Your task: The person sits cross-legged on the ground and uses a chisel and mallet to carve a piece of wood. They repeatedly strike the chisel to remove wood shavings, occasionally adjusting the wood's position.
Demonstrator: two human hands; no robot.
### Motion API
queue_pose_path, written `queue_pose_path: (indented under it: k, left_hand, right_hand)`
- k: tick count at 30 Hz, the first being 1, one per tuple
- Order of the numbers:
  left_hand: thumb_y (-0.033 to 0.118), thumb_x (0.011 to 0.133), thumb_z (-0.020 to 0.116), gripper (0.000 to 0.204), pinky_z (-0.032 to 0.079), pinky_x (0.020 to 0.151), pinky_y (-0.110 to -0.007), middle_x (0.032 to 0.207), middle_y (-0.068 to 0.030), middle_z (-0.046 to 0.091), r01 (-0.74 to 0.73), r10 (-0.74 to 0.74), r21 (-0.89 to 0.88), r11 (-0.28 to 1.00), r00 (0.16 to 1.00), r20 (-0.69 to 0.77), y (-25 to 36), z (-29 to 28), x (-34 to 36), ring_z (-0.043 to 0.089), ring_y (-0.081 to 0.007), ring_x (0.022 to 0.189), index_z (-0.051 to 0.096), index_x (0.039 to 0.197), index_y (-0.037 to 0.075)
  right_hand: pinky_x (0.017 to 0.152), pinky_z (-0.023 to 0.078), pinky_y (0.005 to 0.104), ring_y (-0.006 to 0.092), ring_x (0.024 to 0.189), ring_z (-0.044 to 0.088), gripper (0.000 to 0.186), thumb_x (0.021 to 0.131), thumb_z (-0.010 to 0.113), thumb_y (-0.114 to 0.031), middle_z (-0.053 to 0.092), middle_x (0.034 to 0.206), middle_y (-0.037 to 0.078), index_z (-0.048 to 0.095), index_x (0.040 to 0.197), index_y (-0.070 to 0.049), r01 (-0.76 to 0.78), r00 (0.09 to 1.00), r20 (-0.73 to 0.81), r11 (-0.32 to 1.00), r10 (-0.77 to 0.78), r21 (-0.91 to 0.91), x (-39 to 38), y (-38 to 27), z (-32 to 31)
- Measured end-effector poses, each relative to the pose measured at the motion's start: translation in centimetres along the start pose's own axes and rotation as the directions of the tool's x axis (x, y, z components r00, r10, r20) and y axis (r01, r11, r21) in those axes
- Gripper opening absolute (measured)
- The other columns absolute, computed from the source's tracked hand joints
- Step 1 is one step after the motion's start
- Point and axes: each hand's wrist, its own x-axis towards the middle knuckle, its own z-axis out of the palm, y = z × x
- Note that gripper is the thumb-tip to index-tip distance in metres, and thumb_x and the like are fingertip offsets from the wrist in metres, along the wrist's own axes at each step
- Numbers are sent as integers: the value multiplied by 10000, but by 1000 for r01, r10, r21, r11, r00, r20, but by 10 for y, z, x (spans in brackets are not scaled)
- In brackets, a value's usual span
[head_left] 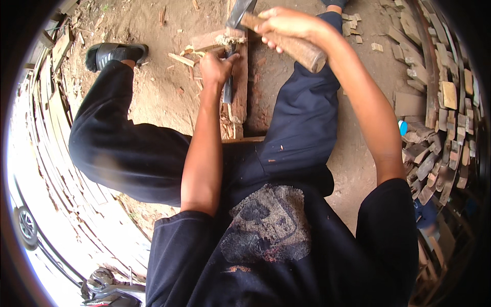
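Observation:
My right hand [291, 29] is wrapped round the thick wooden handle of a hammer [302, 51]. Its grey metal head points to the upper left, above the wood, and part of it is cut off by the frame's top edge. Lower and to the left, my left hand [217, 67] grips a dark, narrow chisel [228, 89]. The chisel's far end meets splintered wood on a short wooden piece [207, 41]. This piece lies across a longer reddish wooden beam [240, 82] between my legs. Whether the chisel's edge is in the wood cannot be made out.
Wood chips [181, 60] and splinters lie on the dirt ground [163, 97]. Stacked wood offcuts [450, 133] line the right side, with planks [48, 110] at the left. My sandalled foot [117, 53] rests at upper left. A vehicle wheel [25, 225] shows at the lower left.

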Motion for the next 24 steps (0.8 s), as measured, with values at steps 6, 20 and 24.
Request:
queue_pose_path:
  k: [6, 20, 24]
  left_hand:
    - [353, 724, 787, 414, 530, 659, -367, 760, -172, 703, 115, -116, -22, 993, 992, -47, 25, -15, -3, 686, -248, 677, 726, 924, -4]
    - [313, 731, 801, 405, 546, 694, -355, 784, -167, 709, 49, -50, -18, 999, 998, -44, 19, -17, -4, 692, -223, 686, 719, 1019, 39]
    - [316, 740, 792, 372, 546, 683, -357, 753, -156, 707, 50, -50, -32, 998, 999, -2, 24, -15, -6, 690, -216, 674, 729, 991, 49]
  right_hand:
    - [510, 505, 314, 175, 602, 576, 116, 903, 503, -108, 556, 732, 77, 529, 909, 5, 159, 987, -45, 986, -157, 54, -13, -31, -9]
    - [520, 509, 302, 163, 613, 573, 133, 915, 507, -119, 567, 781, 73, 530, 958, 4, 130, 991, 4, 991, -130, 43, -22, -32, 3]
    - [525, 502, 292, 153, 631, 565, 170, 934, 483, -145, 560, 784, 70, 525, 975, 14, 205, 977, -70, 977, -201, 59, -37, -41, 18]
